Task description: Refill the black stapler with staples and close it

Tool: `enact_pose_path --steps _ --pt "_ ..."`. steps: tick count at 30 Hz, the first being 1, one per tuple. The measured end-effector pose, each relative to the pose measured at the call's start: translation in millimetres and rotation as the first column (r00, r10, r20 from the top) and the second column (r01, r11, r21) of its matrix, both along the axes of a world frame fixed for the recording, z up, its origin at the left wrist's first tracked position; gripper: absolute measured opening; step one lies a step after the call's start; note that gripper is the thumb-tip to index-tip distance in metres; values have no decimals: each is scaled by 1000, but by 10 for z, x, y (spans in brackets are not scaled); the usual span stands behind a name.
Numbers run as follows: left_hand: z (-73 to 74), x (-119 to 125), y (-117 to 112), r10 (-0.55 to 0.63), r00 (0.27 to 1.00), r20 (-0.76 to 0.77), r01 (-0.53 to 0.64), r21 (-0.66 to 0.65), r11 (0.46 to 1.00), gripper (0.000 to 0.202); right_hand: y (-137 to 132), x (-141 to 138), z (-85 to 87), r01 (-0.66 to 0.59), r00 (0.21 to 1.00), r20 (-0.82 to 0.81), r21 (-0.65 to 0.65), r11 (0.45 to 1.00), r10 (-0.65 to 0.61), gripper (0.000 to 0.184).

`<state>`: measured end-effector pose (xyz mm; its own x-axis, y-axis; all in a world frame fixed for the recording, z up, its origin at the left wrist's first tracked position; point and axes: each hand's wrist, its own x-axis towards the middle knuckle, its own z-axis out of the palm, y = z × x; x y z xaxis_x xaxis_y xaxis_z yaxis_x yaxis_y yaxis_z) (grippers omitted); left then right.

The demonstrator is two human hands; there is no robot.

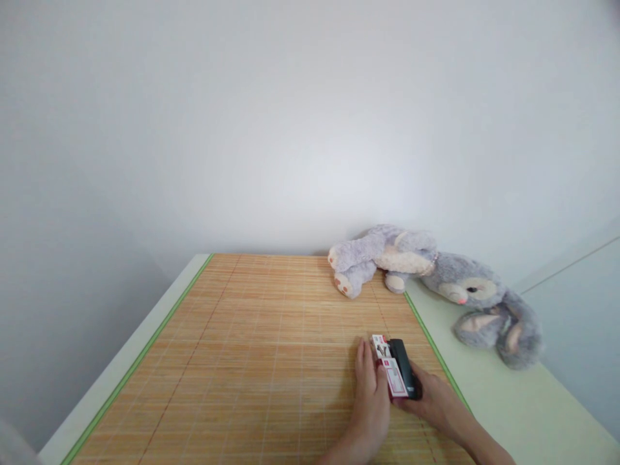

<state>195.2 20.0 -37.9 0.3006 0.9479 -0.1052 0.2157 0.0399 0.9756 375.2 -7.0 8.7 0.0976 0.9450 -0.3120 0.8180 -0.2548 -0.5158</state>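
Note:
A black stapler (403, 367) lies on the bamboo mat, with two small boxes along its left side. The nearer one is a white and dark red box (394, 378) with a printed label. Beyond it is a white and red box (380, 347) with a dark picture on top. My left hand (372, 395) rests against the boxes' left side, fingers stretched forward. From the right, my right hand (431, 399) is closed around the near end of the stapler, its fingertips reaching the near box's front edge. Its palm side is hidden.
A grey plush rabbit (407, 258) lies on its side at the back right, partly over the mat's edge. The bamboo mat (252, 349) with green borders covers most of the pale table (527, 413). A white wall (290, 129) rises behind.

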Motion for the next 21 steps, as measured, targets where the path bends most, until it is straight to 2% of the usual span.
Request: enact_pose_path --steps 1,3,6,10,15,21 --pt "18 -131 57 -20 997 -80 27 90 996 63 2 -7 10 7 1000 -8 -4 1000 -7 65" --pt "66 -371 188 -87 988 -125 110 192 975 62 10 -17 27 24 999 -22 -14 1000 -25 73" --pt "140 -578 365 -219 959 -178 264 290 920 73 31 -11 33 16 999 -43 -13 1000 -17 78" --pt "180 -588 476 -284 925 -253 363 365 857 80 72 27 -5 -16 1000 -23 3 1000 16 73" --pt "125 -549 477 -246 914 -324 369 407 836 81 119 53 -25 -61 998 -9 -27 998 61 74" --pt "93 -570 467 -226 900 -372 385 439 812 79 159 28 54 -82 997 1 -41 996 82 71"
